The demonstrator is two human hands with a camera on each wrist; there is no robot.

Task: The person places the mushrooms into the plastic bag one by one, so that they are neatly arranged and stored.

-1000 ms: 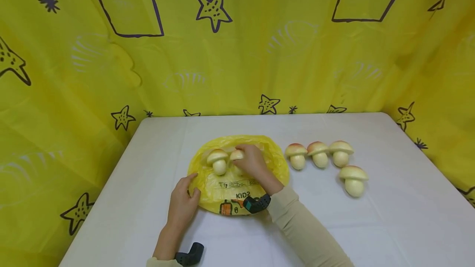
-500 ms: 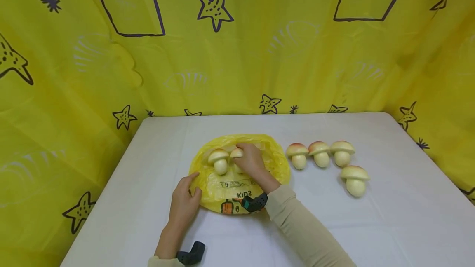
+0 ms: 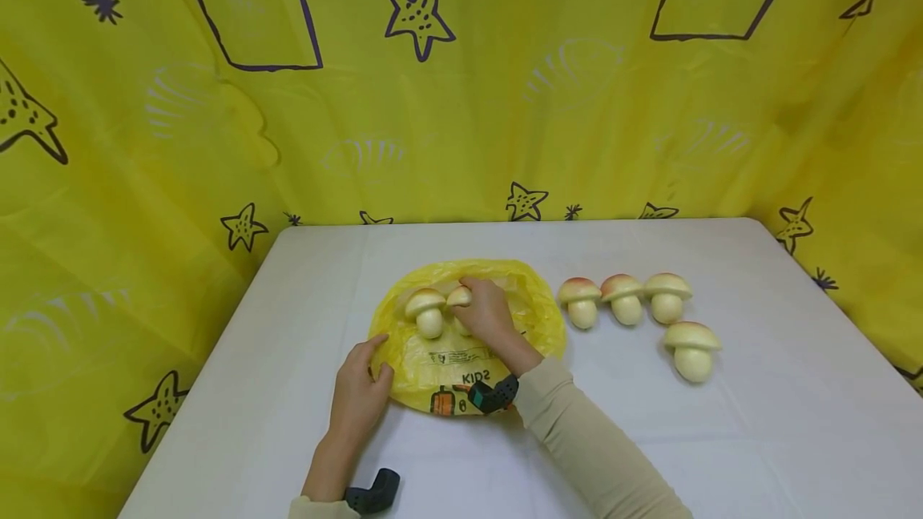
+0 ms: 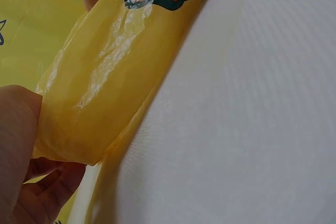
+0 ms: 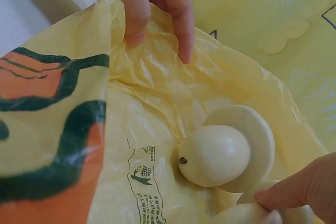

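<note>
A yellow plastic bag [image 3: 411,381] with a printed front lies with its mouth spread wide. My left hand [image 3: 358,391] holds the bag's left rim; in the left wrist view the thumb [image 4: 18,129] is on one side of the film and fingers on the other. Inside the bag, my right hand [image 3: 492,315] grips a toy mushroom [image 3: 460,296], its thumb pressing the pale surface in the right wrist view. Part of this mushroom is hidden by the hand. Just left of it another toy mushroom [image 3: 428,315] lies in the bag, cap toward the back.
To the bag's right, three toy mushrooms [image 3: 582,304] form a row, and another mushroom [image 3: 692,351] lies nearer the front. All rest on a white-covered table [image 3: 786,431]. A yellow curtain [image 3: 461,126] with drawn starfish hangs behind and at both sides.
</note>
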